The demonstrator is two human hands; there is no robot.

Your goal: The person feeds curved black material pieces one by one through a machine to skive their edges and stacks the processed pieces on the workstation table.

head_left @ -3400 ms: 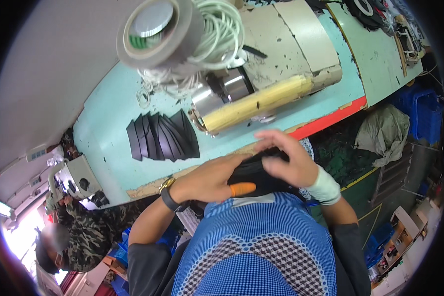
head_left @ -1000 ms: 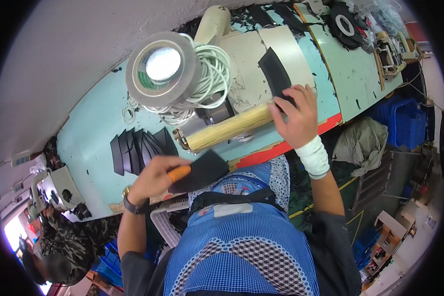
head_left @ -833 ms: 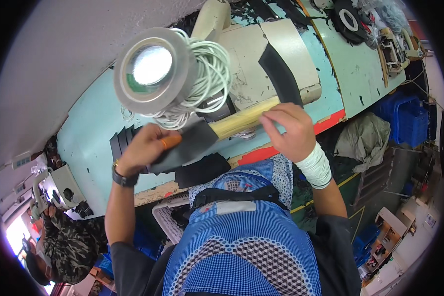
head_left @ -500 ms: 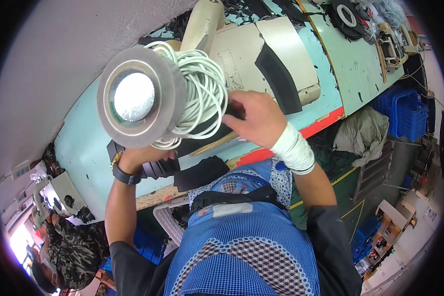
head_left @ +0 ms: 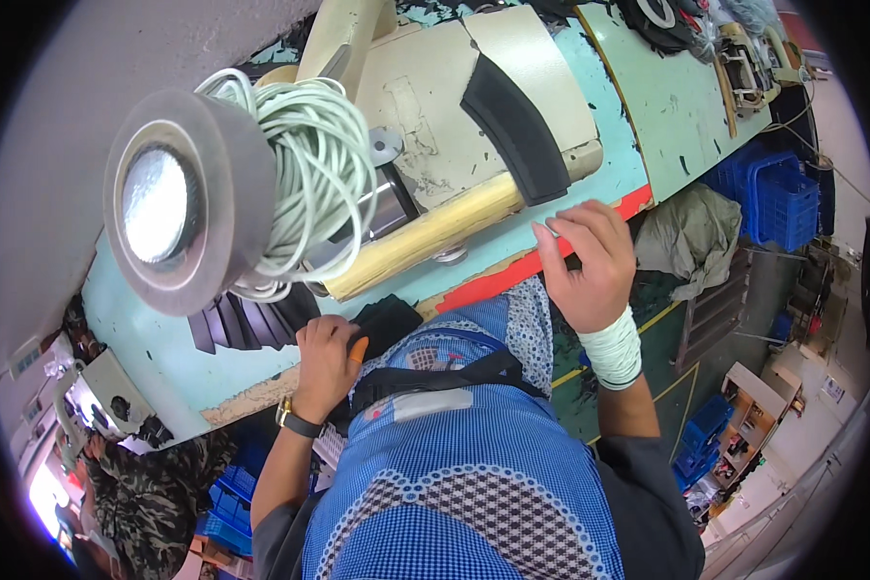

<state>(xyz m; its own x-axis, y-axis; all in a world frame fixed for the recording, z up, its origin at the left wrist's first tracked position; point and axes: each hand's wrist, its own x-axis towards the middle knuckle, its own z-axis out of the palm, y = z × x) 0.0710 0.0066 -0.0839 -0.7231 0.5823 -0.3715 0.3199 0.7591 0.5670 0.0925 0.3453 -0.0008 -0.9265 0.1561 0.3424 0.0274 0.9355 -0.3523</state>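
Observation:
My left hand [head_left: 327, 362] is at the table's near edge, fingers bent down and closed on the edge of a flat black fabric piece [head_left: 389, 324]. An orange cover shows on one of its digits. My right hand [head_left: 593, 266] hangs over the red table edge, fingers apart and nothing in it. Beyond it a curved black piece [head_left: 517, 130] lies across the beige sewing machine [head_left: 541, 68]. A pale yellow bar [head_left: 425, 237] runs along the machine's near side. Several black pieces [head_left: 246, 319] lie overlapped left of my left hand.
A round grey lamp-like head [head_left: 232, 184] with coiled white cord [head_left: 319, 145] blocks the view of the machine's left part. At right are blue crates [head_left: 793, 208] and a grey cloth [head_left: 691, 237]. A person in camouflage [head_left: 155, 503] sits at lower left.
My left hand has come down from behind the lamp to the black piece. My right hand has drawn back rightward and opened. Black material no longer shows along the yellow bar.

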